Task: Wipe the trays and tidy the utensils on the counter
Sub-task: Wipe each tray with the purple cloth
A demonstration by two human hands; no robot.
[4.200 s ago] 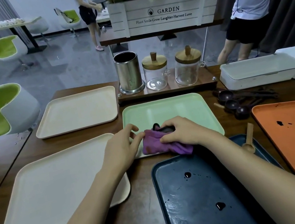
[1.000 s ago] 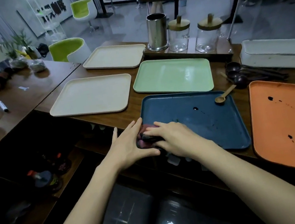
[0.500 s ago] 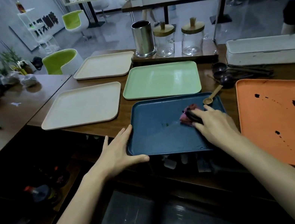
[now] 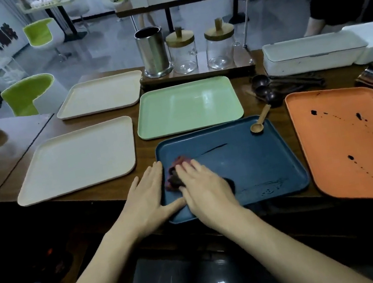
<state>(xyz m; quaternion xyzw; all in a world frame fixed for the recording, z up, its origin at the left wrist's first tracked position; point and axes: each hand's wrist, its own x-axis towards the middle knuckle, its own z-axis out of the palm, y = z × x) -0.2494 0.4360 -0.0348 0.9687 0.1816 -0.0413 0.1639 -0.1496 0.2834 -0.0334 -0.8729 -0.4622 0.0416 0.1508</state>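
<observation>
"Blue tray (image 4: 247,168), front of the worktop (image 4: 144,153): state of wiping?"

"Incomplete. One dark streak (image 4: 214,148) remains across the middle, and wet smears (image 4: 271,187) show along the near edge. The cloth (image 4: 178,162) sits at the tray's left end."

"Hands?"

"Right hand (image 4: 203,188) lies on the cloth, fingers fairly straight, pressing rather than gripping. Left hand (image 4: 148,198) is flat and spread, fingers beside the tray's left rim, thumb on its near corner. It holds nothing."

"Recommendation for the stroke?"

"Bear down with the left hand so the tray cannot slide; it appears to overhang the worktop's front edge slightly. Sweep the cloth in long overlapping passes, left to right, through the streak, then along the near edge. Turn it to a clean face if the liquid only smears."

"Obstructions?"

"A wooden spoon (image 4: 259,122) rests across the far right rim, bowl inside the tray. I judge it should be lifted clear before the cloth reaches that corner. The orange tray (image 4: 342,138), just beside, carries several dark spots and is unwiped."
</observation>
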